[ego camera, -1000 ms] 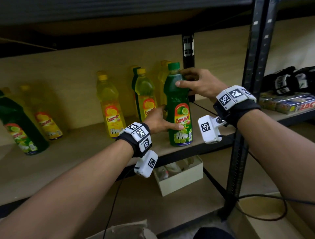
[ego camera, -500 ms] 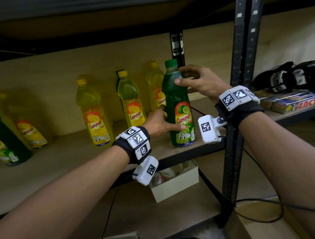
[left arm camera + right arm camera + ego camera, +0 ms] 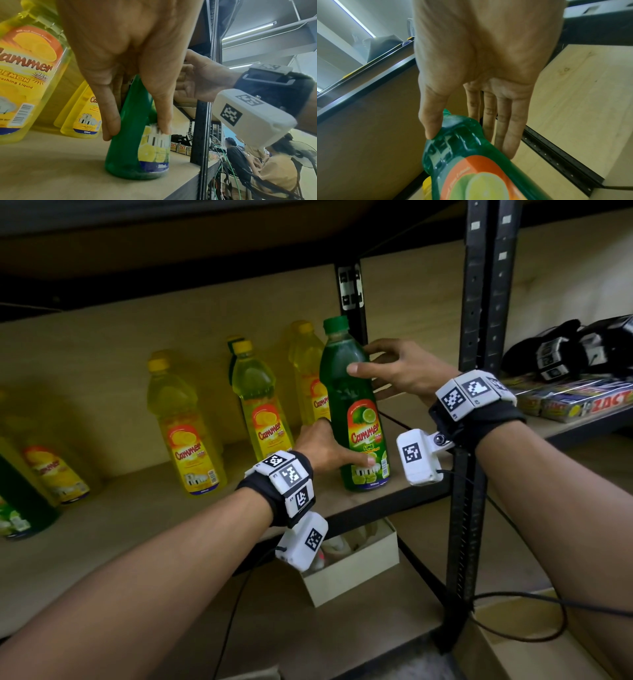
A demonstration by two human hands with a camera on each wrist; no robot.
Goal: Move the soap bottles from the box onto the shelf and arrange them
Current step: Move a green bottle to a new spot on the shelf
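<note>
A green lime soap bottle point(image 3: 352, 405) stands on the wooden shelf point(image 3: 137, 525) close to its front edge, beside the black post. My left hand point(image 3: 335, 450) grips its lower part, thumb on the label point(image 3: 163, 127) and a finger on the far side. My right hand point(image 3: 361, 359) holds its shoulder, thumb in front point(image 3: 429, 132) and fingers stretched behind. Yellow lemon bottles point(image 3: 185, 426) point(image 3: 260, 405) point(image 3: 308, 381) stand further back. Another green bottle point(image 3: 20, 501) and a yellow one point(image 3: 51, 470) are at the far left.
A black upright post point(image 3: 479, 371) rises just right of the bottle. Beyond it lie ZACT packs point(image 3: 582, 402) and black wrist devices point(image 3: 582, 347). A white box point(image 3: 352, 570) sits on the lower shelf, and a cardboard box point(image 3: 513, 645) and cable lie below.
Both hands stay on the green bottle at the shelf's front right. The head view has swung, so the other bottles now sit further left in the picture.
</note>
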